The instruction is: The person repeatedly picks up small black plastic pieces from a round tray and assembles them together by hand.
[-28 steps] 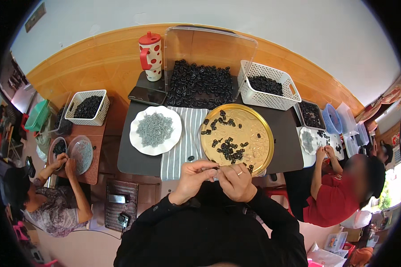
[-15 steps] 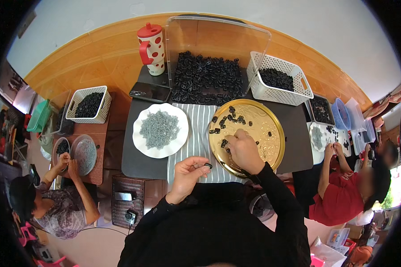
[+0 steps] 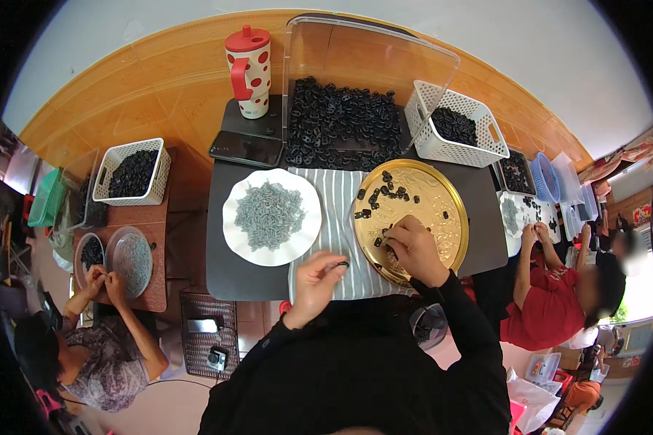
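My left hand (image 3: 316, 283) is closed in a pinch on a small black oval plastic piece (image 3: 343, 264), just in front of the striped cloth (image 3: 334, 217). Over the round gold tray (image 3: 453, 196), my right hand (image 3: 418, 250) has its fingertips pressed together beside some small black pieces (image 3: 379, 242); whatever lies between them is too small to make out. Several more black pieces (image 3: 389, 190) are scattered across the tray's far left part. Left of the cloth, a white wavy-edged plate (image 3: 235, 243) carries a heap of small translucent grey pieces (image 3: 268, 212).
A clear plastic bin (image 3: 370, 27) of black pieces lies at the back, beside a spotted tumbler (image 3: 255, 72), a phone (image 3: 247, 148) and a white basket (image 3: 442, 148). One person (image 3: 101, 348) works at the left, another (image 3: 551, 304) at the right.
The view has shifted slightly, so the table's contents sit a little differently in it. My right hand stays low over the tray; my left keeps its pinch on the black piece.
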`<state>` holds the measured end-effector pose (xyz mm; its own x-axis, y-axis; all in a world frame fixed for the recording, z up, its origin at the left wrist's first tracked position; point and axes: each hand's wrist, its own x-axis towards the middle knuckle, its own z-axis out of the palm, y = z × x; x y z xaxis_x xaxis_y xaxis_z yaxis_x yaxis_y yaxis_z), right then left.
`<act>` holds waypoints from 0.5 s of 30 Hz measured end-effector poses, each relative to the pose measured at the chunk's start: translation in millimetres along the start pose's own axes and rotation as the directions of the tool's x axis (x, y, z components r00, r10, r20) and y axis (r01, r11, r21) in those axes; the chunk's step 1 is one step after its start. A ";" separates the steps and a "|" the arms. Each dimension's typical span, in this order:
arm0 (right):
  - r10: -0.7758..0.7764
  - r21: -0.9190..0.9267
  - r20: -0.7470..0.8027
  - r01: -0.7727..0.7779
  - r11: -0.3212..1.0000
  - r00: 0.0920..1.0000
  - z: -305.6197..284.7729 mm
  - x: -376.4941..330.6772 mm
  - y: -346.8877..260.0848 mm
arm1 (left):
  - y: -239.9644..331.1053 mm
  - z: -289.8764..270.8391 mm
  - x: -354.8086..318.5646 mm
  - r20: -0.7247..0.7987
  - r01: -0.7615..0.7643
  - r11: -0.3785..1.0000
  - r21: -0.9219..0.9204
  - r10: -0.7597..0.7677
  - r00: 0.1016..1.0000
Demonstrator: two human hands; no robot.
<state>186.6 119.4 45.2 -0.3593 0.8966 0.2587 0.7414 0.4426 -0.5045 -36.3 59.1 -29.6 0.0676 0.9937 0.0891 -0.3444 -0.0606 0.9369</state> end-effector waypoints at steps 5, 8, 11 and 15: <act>-0.094 -0.084 0.053 0.099 0.992 0.994 8.6 5.8 -9.8 | -3.5 5.1 -0.8 -0.033 -0.067 0.983 0.169 0.073 0.997; -0.116 -0.229 0.069 0.129 0.965 0.991 12.5 2.2 -4.7 | 1.4 7.9 -1.7 -0.014 -0.078 0.970 0.228 0.084 0.996; -0.142 -0.243 0.075 0.157 0.957 0.987 11.3 4.6 -11.8 | 4.2 5.2 1.5 -0.004 -0.088 0.964 0.252 0.092 0.996; -0.196 -0.212 0.044 0.201 0.956 0.980 15.5 10.6 -17.6 | 3.9 5.5 5.0 -0.003 -0.052 0.972 0.229 0.054 0.999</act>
<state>160.9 121.3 44.0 -0.5223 0.7919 0.3164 0.7568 0.6014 -0.2561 -32.1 63.3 -23.7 0.0458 0.9893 0.1382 -0.1235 -0.1317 0.9836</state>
